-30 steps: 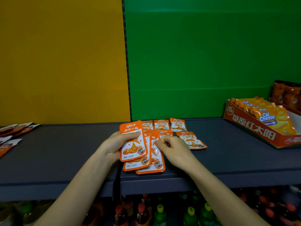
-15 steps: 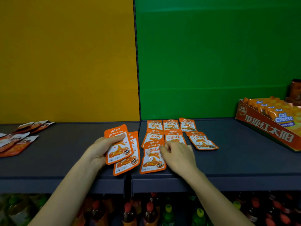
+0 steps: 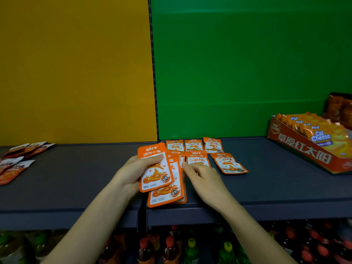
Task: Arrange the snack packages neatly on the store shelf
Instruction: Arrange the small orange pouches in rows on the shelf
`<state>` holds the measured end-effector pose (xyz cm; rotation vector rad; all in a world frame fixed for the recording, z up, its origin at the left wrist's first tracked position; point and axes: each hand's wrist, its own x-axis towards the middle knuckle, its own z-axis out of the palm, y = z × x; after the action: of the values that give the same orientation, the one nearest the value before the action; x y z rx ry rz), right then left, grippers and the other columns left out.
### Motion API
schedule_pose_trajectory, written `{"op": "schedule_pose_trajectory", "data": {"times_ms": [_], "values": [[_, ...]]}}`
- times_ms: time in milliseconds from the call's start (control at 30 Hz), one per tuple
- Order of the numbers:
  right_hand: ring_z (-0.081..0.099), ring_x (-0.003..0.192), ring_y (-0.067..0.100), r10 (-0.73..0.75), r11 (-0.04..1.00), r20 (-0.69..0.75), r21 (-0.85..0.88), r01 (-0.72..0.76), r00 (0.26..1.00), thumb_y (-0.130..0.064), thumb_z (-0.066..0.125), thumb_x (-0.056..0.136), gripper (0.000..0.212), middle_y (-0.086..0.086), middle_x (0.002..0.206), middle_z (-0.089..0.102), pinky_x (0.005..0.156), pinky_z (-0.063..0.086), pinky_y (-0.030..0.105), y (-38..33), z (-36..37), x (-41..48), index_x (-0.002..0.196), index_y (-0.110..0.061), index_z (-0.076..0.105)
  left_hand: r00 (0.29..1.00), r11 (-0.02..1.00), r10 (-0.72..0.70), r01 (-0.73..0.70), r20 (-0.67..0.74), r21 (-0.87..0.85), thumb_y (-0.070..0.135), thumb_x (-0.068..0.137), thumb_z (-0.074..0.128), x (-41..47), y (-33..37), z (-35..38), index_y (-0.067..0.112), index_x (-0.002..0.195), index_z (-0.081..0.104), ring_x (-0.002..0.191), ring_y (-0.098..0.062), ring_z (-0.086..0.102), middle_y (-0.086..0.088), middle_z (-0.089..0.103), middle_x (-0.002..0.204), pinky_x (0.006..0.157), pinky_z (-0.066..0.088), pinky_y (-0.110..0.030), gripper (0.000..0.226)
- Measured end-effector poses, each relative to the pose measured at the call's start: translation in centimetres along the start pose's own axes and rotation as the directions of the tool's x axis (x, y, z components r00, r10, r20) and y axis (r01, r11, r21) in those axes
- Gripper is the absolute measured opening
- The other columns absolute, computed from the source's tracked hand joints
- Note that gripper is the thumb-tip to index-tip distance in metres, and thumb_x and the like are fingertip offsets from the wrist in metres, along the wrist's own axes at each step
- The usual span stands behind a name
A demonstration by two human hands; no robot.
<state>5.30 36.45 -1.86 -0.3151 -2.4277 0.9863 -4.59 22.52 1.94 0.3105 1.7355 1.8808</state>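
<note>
A small fan of orange snack packets (image 3: 162, 178) sits at the front edge of the dark shelf (image 3: 276, 180), pinched in the left hand (image 3: 133, 173) with the thumb across the top one. The right hand (image 3: 204, 178) rests just beside the fan, fingers (image 3: 187, 166) curled narrow at its edge, holding nothing clearly. Behind lie two rows of laid packets (image 3: 194, 146). The step looks like dealing out the next packet; it calls for peeling one off and setting it square in the front row.
</note>
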Motion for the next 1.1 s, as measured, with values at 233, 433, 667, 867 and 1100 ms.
{"op": "schedule_pose_trajectory", "data": {"times_ms": [233, 433, 667, 867, 1100], "values": [[0.065, 0.099, 0.03, 0.143, 0.919, 0.07, 0.36, -0.159, 0.987, -0.044, 0.036, 0.097, 0.055, 0.013, 0.099, 0.072, 0.099, 0.045, 0.045, 1.4, -2.3, -0.9, 0.094, 0.003, 0.064, 0.995, 0.999, 0.042, -0.039, 0.089, -0.029, 0.012, 0.081, 0.069, -0.1, -0.8, 4.8, 0.006, 0.097, 0.063, 0.053, -0.021, 0.071, -0.012, 0.074, 0.074, 0.048, 0.058, -0.031, 0.018], [0.066, 0.08, 0.01, 0.154, 0.915, 0.031, 0.373, -0.154, 0.988, -0.027, 0.048, 0.096, 0.033, -0.005, 0.078, 0.072, 0.081, 0.048, 0.029, 2.9, -4.5, -2.1, 0.071, -0.017, 0.066, 0.991, 0.998, 0.052, -0.047, 0.123, -0.035, 0.013, 0.084, 0.066, 0.1, -1.2, 7.8, 0.006, 0.1, 0.063, 0.047, -0.017, 0.068, -0.009, 0.072, 0.069, 0.045, 0.056, -0.027, 0.018], [0.065, 0.078, 0.032, 0.153, 0.972, -0.104, 0.195, -0.131, 0.983, -0.034, 0.049, 0.094, 0.04, 0.02, 0.087, 0.07, 0.074, 0.049, 0.041, 4.7, -6.6, -2.4, 0.084, 0.003, 0.062, 0.993, 0.997, 0.081, -0.08, 0.088, -0.011, 0.019, 0.093, 0.048, 0.7, -1.5, 8.8, 0.014, 0.078, 0.053, 0.06, -0.019, 0.062, -0.007, 0.065, 0.071, 0.067, 0.052, -0.031, 0.016], [0.068, 0.08, 0.026, 0.207, 0.978, -0.17, 0.037, -0.203, 0.964, -0.033, 0.045, 0.096, 0.039, 0.009, 0.081, 0.072, 0.072, 0.048, 0.038, 6.7, -9.7, -2.5, 0.082, -0.002, 0.063, 0.982, 0.978, 0.108, -0.134, 0.156, 0.163, 0.02, 0.092, 0.056, 1.0, -1.5, 7.7, 0.012, 0.093, 0.055, 0.046, -0.011, 0.066, -0.002, 0.071, 0.062, 0.044, 0.053, -0.021, 0.008], [0.065, 0.077, 0.016, 0.235, 0.959, -0.146, -0.126, -0.253, 0.961, -0.036, 0.041, 0.097, 0.04, 0.0, 0.079, 0.07, 0.068, 0.046, 0.034, 7.8, -9.2, -1.9, 0.085, -0.005, 0.064, 0.948, 0.852, 0.268, -0.316, 0.172, 0.418, 0.018, 0.089, 0.061, 1.5, -3.0, 8.2, 0.01, 0.09, 0.046, 0.063, -0.009, 0.069, -0.008, 0.07, 0.089, 0.054, 0.056, -0.02, 0.017]]}}
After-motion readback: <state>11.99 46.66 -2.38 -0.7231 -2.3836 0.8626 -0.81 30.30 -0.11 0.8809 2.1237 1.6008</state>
